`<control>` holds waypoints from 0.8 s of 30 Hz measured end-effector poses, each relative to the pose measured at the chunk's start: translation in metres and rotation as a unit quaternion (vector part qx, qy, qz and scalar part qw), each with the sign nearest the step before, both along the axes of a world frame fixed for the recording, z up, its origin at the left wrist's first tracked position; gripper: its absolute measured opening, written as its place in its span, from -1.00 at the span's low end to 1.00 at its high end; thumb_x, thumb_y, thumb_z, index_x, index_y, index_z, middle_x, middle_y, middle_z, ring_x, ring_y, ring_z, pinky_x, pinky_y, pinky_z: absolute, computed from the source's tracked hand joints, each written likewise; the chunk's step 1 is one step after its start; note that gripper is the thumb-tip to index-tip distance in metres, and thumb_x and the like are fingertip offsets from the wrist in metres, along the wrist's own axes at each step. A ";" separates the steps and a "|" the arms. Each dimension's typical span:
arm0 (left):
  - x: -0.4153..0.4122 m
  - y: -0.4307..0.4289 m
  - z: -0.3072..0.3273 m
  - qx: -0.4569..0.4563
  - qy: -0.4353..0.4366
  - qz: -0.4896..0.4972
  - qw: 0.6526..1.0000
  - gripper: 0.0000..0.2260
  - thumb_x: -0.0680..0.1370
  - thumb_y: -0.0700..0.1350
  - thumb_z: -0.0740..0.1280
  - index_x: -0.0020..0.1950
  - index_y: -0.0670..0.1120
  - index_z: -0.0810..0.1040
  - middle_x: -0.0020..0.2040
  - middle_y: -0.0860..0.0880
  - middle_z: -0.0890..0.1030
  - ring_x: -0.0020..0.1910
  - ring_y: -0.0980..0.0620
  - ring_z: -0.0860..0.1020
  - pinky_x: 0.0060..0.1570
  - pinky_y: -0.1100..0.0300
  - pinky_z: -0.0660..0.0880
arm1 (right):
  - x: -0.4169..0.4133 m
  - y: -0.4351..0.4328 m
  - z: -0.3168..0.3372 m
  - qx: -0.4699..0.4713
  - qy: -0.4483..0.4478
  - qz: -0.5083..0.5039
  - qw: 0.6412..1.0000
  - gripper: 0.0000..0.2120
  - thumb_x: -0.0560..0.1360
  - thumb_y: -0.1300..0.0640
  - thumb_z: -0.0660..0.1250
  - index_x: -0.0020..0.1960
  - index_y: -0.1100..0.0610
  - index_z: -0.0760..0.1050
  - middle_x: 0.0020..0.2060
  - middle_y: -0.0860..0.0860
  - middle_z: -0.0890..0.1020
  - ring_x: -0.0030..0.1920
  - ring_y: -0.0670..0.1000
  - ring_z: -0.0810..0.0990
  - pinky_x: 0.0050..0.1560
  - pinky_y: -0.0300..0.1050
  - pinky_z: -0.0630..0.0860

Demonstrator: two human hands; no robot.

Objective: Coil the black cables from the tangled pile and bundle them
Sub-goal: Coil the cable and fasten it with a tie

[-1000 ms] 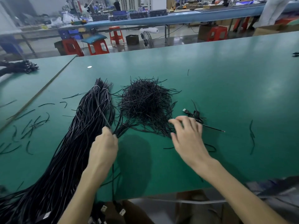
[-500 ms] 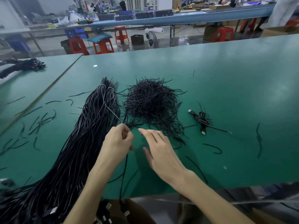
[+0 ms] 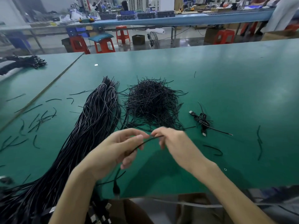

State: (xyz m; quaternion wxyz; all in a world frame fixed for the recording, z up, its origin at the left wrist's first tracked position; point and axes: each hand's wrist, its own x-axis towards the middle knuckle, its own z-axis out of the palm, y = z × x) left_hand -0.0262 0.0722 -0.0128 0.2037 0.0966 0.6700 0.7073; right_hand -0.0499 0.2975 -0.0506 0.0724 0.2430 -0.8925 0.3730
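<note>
Step in hand: start of coiling one cable. Left hand [image 3: 119, 149] and right hand [image 3: 175, 143] are raised over the worktop [image 3: 226, 78], each grip closed on a single black cable [image 3: 145, 141]. Its plug end [image 3: 116, 189] hangs near the front edge. The cable pile [image 3: 90, 135] lies to the left, the tie heap [image 3: 152, 102] behind the hands, and one bundled cable [image 3: 202, 121] to the right. Next, probably: wind even loops across the left fingers under light tension, then fetch a tie.

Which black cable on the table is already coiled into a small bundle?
The small USB cable, alone right of the heap of short wires; the others are uncoiled.
</note>
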 end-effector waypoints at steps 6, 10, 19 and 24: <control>-0.007 -0.031 -0.001 0.249 0.040 0.074 0.965 -0.68 0.62 -0.06 0.33 0.29 -0.17 0.66 0.28 -0.24 0.63 0.11 0.06 0.69 -0.04 0.35 0.60 | -0.005 0.037 0.007 -0.129 -0.049 -0.059 0.989 -0.76 0.71 0.13 0.16 -0.01 0.04 0.57 -0.45 0.03 0.49 -0.49 -0.15 0.34 -0.40 -0.29 0.29; -0.016 -0.019 -0.008 0.366 0.011 0.105 0.925 -0.44 0.44 -0.09 0.60 0.38 -0.25 0.58 0.23 -0.14 0.63 0.07 0.15 0.66 -0.01 0.38 0.58 | 0.015 0.030 0.004 -0.042 -0.074 -0.018 0.996 -0.73 0.69 -0.03 0.14 -0.01 0.05 0.55 -0.43 -0.12 0.51 -0.45 -0.11 0.41 -0.33 -0.13 0.41; -0.017 0.005 -0.015 0.383 -0.057 0.189 0.903 -0.67 0.68 0.11 0.23 -0.21 -0.02 0.51 -0.16 0.05 0.55 -0.15 0.09 0.57 0.03 0.15 0.59 | 0.056 0.020 -0.020 0.154 -0.028 0.063 0.986 -0.43 0.61 -0.40 -0.28 -0.06 -0.07 0.37 -0.24 -0.20 0.42 -0.11 -0.12 0.38 0.04 -0.31 0.32; -0.002 0.008 -0.006 0.380 -0.030 0.025 0.924 -0.65 0.62 0.19 0.33 -0.25 0.01 0.45 -0.38 0.12 0.30 -0.44 0.14 0.16 -0.44 0.29 0.32 | 0.040 0.035 -0.017 0.116 -0.012 0.039 0.992 -0.48 0.65 -0.31 -0.10 -0.20 -0.02 0.43 -0.29 -0.16 0.50 -0.13 -0.10 0.45 0.14 -0.20 0.32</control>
